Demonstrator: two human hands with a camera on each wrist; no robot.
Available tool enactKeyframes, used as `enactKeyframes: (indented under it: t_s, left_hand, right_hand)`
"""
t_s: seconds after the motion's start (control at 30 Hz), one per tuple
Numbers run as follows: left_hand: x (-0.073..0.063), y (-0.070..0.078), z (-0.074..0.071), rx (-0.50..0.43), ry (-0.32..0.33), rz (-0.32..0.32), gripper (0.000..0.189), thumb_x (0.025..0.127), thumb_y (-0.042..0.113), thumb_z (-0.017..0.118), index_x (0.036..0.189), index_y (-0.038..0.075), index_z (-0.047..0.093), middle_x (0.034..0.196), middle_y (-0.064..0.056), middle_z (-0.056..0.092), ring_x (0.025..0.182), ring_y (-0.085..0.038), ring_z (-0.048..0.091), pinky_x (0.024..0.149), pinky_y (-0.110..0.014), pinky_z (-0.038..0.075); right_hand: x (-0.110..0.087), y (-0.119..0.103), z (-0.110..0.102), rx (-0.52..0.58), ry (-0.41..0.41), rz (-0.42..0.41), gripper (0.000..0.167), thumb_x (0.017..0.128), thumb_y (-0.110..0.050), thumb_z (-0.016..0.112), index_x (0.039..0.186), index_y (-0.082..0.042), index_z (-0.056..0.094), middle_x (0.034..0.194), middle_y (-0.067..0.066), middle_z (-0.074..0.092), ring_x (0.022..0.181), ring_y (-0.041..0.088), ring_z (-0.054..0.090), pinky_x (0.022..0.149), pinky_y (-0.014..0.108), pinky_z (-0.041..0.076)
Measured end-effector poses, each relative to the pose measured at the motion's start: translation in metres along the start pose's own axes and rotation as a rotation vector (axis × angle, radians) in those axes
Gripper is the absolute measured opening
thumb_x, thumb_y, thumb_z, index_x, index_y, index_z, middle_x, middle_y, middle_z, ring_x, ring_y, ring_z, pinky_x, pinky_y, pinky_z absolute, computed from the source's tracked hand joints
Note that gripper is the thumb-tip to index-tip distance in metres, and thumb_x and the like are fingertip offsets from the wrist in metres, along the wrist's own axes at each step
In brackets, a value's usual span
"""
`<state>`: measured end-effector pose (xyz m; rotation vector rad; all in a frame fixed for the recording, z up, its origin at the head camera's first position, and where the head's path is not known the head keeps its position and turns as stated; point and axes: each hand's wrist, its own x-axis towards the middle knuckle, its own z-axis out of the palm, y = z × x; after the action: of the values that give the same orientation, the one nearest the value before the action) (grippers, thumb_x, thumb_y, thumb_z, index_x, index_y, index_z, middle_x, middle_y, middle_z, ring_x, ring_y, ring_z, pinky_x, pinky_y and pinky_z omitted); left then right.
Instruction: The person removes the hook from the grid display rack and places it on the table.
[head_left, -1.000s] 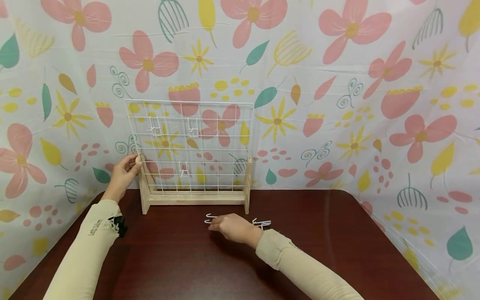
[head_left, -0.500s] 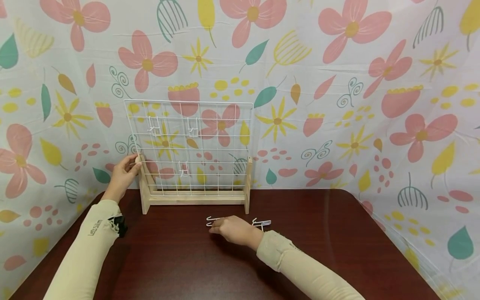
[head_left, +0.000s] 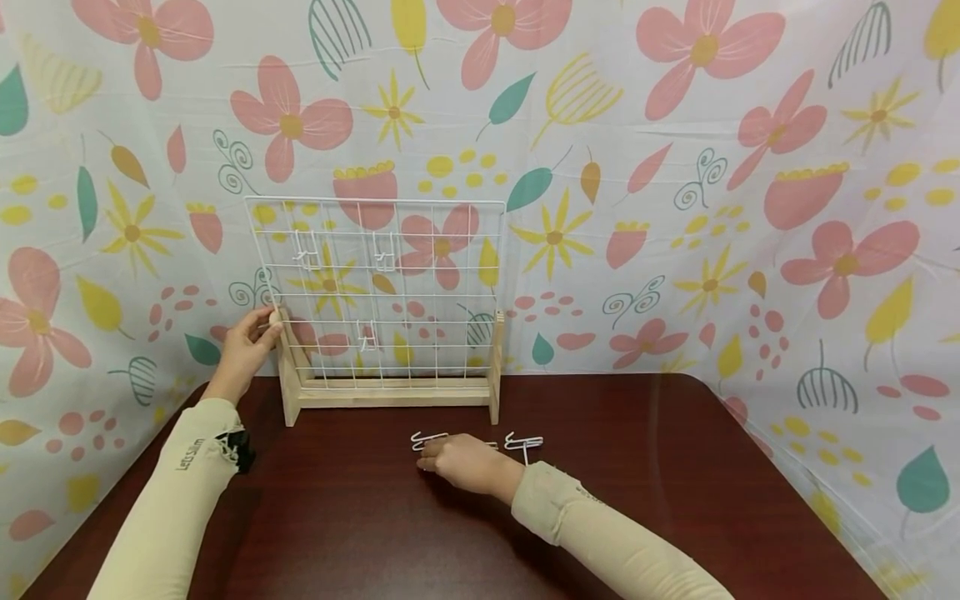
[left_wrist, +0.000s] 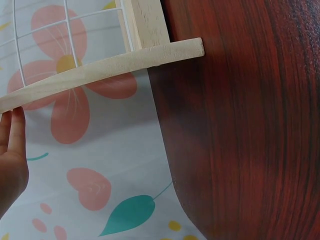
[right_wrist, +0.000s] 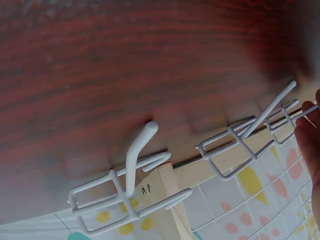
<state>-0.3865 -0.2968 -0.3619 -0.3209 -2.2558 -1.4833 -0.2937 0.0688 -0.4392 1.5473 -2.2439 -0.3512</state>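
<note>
My left hand [head_left: 243, 350] holds the top of the wooden left post [head_left: 287, 371] of a white wire grid rack [head_left: 382, 293], thumb on its front. In the left wrist view, its fingers [left_wrist: 16, 131] touch the post's outer side. Over the table in front of the rack, my right hand [head_left: 468, 461] pinches a white wire hook [head_left: 427, 440] at its prong. The right wrist view shows its fingertips [right_wrist: 307, 120] at that hook, partly out of frame. Beside it lie a second hook [right_wrist: 240, 145] and a third hook [right_wrist: 120, 195], prongs raised.
Three white hooks hang on the grid, such as the upper left hook [head_left: 305, 254] and the lower hook [head_left: 367, 337]. The rack's wooden base [head_left: 393, 396] stands near the back edge of the dark red table [head_left: 337, 508]. A flowered cloth [head_left: 600, 208] hangs close behind.
My right hand has shifted slightly toward the front, and the prong ends of its hook show closer together. More of the middle hook shows behind the hand. The left hand keeps its place.
</note>
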Motion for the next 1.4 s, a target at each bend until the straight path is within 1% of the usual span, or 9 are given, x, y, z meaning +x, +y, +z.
enactKeyframes:
  t_s: [0.2, 0.3, 0.4, 0.53, 0.67, 0.93, 1.07, 1.2, 1.4]
  left_hand:
    - [0.000, -0.001, 0.000, -0.001, 0.002, 0.010, 0.048, 0.102, 0.019, 0.049, 0.142, -0.005, 0.040, 0.133, -0.025, 0.046, 0.103, 0.006, 0.045, 0.077, -0.006, 0.044]
    - [0.001, -0.001, 0.000, 0.008, 0.009, 0.015, 0.047, 0.102, 0.020, 0.049, 0.142, -0.004, 0.041, 0.131, -0.023, 0.047, 0.103, 0.006, 0.046, 0.078, -0.006, 0.045]
    - [0.001, -0.002, 0.000, 0.016, 0.011, 0.010, 0.048, 0.102, 0.021, 0.049, 0.142, -0.003, 0.041, 0.131, -0.022, 0.047, 0.104, 0.005, 0.046, 0.079, -0.008, 0.045]
    - [0.001, -0.003, -0.001, 0.021, 0.011, -0.005, 0.049, 0.102, 0.022, 0.049, 0.143, -0.003, 0.040, 0.134, -0.024, 0.046, 0.107, 0.002, 0.047, 0.080, -0.008, 0.045]
    - [0.001, -0.003, -0.001, 0.020, 0.014, -0.002, 0.049, 0.102, 0.021, 0.049, 0.143, -0.003, 0.040, 0.133, -0.023, 0.046, 0.107, 0.001, 0.047, 0.078, -0.007, 0.044]
    - [0.001, -0.002, 0.000, 0.012, 0.010, 0.006, 0.048, 0.102, 0.021, 0.049, 0.143, -0.003, 0.041, 0.131, -0.023, 0.047, 0.106, 0.001, 0.047, 0.078, -0.007, 0.044]
    - [0.000, -0.002, 0.001, 0.013, 0.012, 0.004, 0.048, 0.101, 0.020, 0.050, 0.142, -0.004, 0.041, 0.131, -0.021, 0.047, 0.106, 0.001, 0.047, 0.078, -0.006, 0.044]
    - [0.000, -0.002, 0.002, 0.003, 0.012, 0.006, 0.048, 0.101, 0.019, 0.050, 0.141, -0.005, 0.041, 0.131, -0.021, 0.048, 0.105, 0.003, 0.047, 0.077, -0.006, 0.044]
    - [0.000, 0.000, 0.000, 0.009, 0.007, 0.005, 0.048, 0.102, 0.020, 0.049, 0.143, -0.003, 0.040, 0.133, -0.023, 0.046, 0.107, 0.001, 0.047, 0.078, -0.006, 0.044]
  right_hand:
    - [0.000, -0.004, 0.002, 0.006, -0.046, 0.024, 0.025, 0.091, -0.009, 0.063, 0.113, -0.017, 0.072, 0.112, -0.005, 0.067, 0.111, 0.010, 0.059, 0.082, 0.019, 0.052]
    - [0.000, -0.007, 0.002, -0.003, -0.079, 0.015, 0.025, 0.094, -0.012, 0.060, 0.117, -0.017, 0.071, 0.118, -0.003, 0.066, 0.116, 0.012, 0.058, 0.088, 0.022, 0.051]
    - [0.001, -0.008, 0.002, -0.015, -0.091, -0.005, 0.025, 0.096, -0.014, 0.059, 0.118, -0.016, 0.070, 0.120, -0.002, 0.066, 0.117, 0.013, 0.057, 0.099, 0.024, 0.045]
    - [0.001, -0.008, 0.003, -0.027, -0.082, -0.021, 0.025, 0.096, -0.016, 0.059, 0.119, -0.015, 0.070, 0.120, -0.002, 0.066, 0.117, 0.013, 0.057, 0.100, 0.025, 0.044]
    - [0.000, -0.009, 0.001, -0.041, -0.062, -0.027, 0.026, 0.096, -0.018, 0.060, 0.120, -0.015, 0.069, 0.120, -0.001, 0.066, 0.117, 0.014, 0.058, 0.101, 0.026, 0.044]
    - [0.000, -0.010, -0.004, -0.043, 0.021, -0.034, 0.025, 0.097, -0.022, 0.059, 0.120, -0.016, 0.069, 0.117, -0.002, 0.066, 0.114, 0.013, 0.059, 0.100, 0.025, 0.044]
    - [0.002, -0.007, -0.008, -0.057, 0.077, -0.042, 0.026, 0.094, -0.022, 0.062, 0.119, -0.015, 0.069, 0.116, -0.003, 0.067, 0.112, 0.012, 0.060, 0.100, 0.022, 0.043]
    - [0.005, -0.001, -0.014, -0.072, 0.127, -0.040, 0.027, 0.092, -0.021, 0.065, 0.118, -0.014, 0.069, 0.115, -0.001, 0.067, 0.110, 0.012, 0.060, 0.100, 0.023, 0.043]
    - [0.013, 0.007, -0.024, 0.005, 0.246, 0.008, 0.024, 0.093, -0.020, 0.064, 0.115, -0.012, 0.071, 0.111, 0.001, 0.069, 0.107, 0.015, 0.063, 0.098, 0.026, 0.046]
